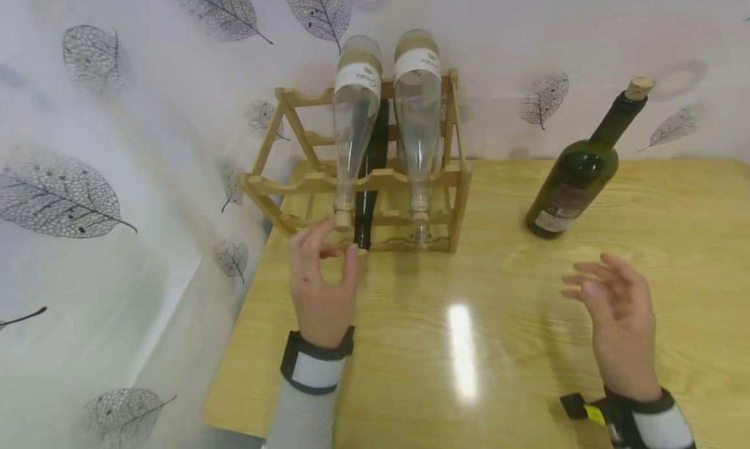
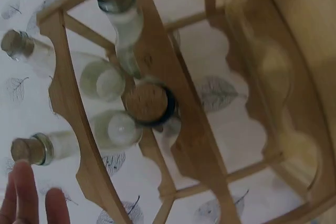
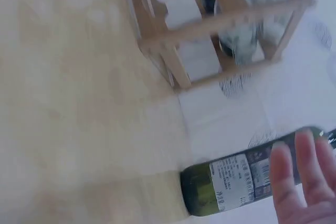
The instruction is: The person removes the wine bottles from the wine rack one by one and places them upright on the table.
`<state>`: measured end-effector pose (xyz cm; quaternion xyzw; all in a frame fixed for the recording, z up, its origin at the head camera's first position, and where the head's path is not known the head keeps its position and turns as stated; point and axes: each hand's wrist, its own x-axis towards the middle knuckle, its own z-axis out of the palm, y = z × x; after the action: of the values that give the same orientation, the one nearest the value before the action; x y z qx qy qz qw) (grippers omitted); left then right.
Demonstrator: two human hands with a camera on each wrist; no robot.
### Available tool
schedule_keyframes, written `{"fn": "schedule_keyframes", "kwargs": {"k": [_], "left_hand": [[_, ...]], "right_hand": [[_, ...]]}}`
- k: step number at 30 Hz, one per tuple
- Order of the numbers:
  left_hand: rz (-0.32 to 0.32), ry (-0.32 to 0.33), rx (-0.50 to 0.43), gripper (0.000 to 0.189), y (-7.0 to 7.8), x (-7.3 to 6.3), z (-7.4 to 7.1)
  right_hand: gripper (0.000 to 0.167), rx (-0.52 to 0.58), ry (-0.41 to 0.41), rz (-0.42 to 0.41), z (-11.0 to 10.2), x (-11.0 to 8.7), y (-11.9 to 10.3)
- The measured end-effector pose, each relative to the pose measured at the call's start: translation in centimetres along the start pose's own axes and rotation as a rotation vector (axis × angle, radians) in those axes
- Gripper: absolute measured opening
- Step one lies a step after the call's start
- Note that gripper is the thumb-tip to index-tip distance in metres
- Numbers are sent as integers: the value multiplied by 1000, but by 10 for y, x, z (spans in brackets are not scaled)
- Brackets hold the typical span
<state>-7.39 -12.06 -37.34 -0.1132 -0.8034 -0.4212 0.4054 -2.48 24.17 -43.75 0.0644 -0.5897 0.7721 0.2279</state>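
A wooden wine rack point(image 1: 266, 185) holds two clear corked bottles on top, a left one point(image 1: 357, 110) and a right one point(image 1: 418, 104). Beneath them lie a dark bottle point(image 1: 375, 149) and another clear bottle point(image 1: 420, 236). My left hand point(image 1: 321, 293) is at the left clear bottle's cork point(image 2: 23, 150), fingertips right at it and the thumb held apart. On the right a green wine bottle point(image 1: 577, 182), corked, stands upright on the table. My right hand point(image 1: 624, 319) hovers in front of it, fingers loosely bent and nothing in them.
The wooden table point(image 1: 404, 358) runs under the rack and the green bottle. Behind and to the left hangs a pale covering point(image 1: 176, 110) printed with leaf skeletons, close against the rack's back. A black strap end point(image 1: 574, 407) sticks out from the right wristband.
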Motion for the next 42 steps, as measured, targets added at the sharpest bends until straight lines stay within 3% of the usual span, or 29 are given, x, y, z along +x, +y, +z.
{"fn": "schedule_keyframes", "kwargs": {"k": [2, 6, 11, 17, 23, 28, 33, 35, 37, 40, 42], "left_hand": [[-33, -46, 98, 45, -2, 14, 5], [-90, -145, 221, 52, -6, 34, 19], [-80, -158, 138, 36, -11, 45, 30], [-60, -121, 22, 37, -6, 34, 35], [-18, -95, 10, 27, 3, 12, 37], [80, -57, 16, 12, 5, -17, 34], [276, -9, -31, 13, 4, -41, 32], [373, 51, -16, 9, 2, -45, 33], [464, 153, 7, 7, 1, -46, 33], [550, 315, 42, 4, 2, -42, 33], [593, 369, 35, 3, 4, -36, 32]], "right_hand": [[48, -6, -109, -41, -2, -32, -9], [40, -124, -160, 9, 1, -69, -16], [38, -203, -175, 74, 18, -80, -12], [40, -175, -242, 0, 34, -75, -6], [41, -176, -267, -31, 39, -75, -6], [41, -179, -272, -38, 38, -78, -5], [40, -180, -275, -48, 37, -78, -5], [41, -180, -281, -46, 37, -78, -5], [40, -168, -290, -41, 38, -78, -5], [40, -148, -301, -40, 40, -79, -4], [39, -145, -304, -43, 41, -80, -3]]}}
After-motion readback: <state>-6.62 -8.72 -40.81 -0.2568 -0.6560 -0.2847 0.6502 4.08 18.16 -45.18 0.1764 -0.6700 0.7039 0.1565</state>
